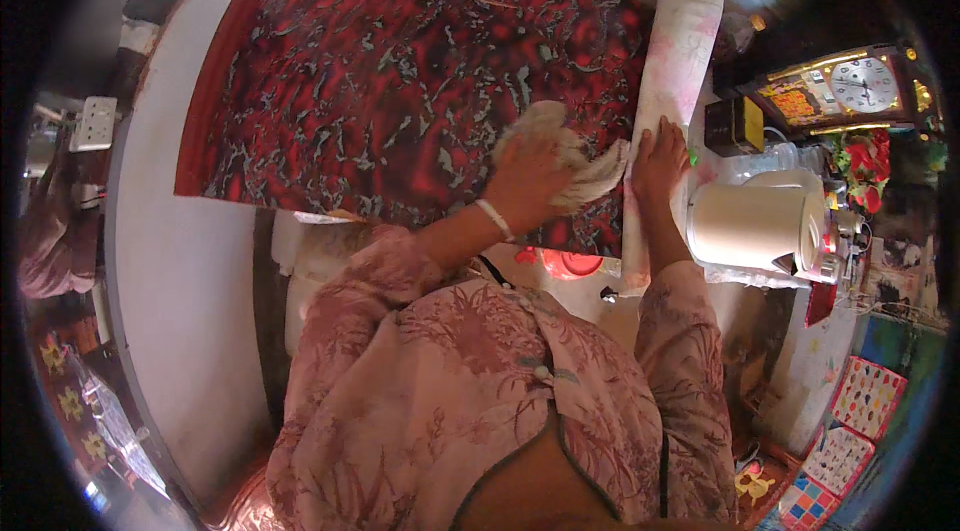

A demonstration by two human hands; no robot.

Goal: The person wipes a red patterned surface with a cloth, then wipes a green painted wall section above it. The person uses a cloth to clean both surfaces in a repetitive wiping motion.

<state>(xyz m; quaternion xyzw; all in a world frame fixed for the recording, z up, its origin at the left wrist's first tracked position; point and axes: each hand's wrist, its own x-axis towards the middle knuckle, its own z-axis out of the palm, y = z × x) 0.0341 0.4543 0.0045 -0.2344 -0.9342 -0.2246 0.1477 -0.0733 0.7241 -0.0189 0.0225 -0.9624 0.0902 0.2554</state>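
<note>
My left hand [529, 182], with a white bangle at its wrist, grips a crumpled off-white cloth [541, 123] against a tabletop [360, 88]. That top is patterned in mottled red, black and grey. Part of the cloth spreads out past my fingers toward the right. Along the tabletop's right side lies a pale floral cover [679, 51], folded or rolled into a long strip. My right hand [661, 160] rests flat on this strip, fingers pointing away from me.
Close by my right forearm stands a cream electric kettle [739, 227]. Behind it are clear plastic containers [772, 160], red artificial flowers [866, 167] and a wall-type clock [862, 85]. A red round item [571, 264] shows below the near edge. A white wall [184, 246] runs along the left.
</note>
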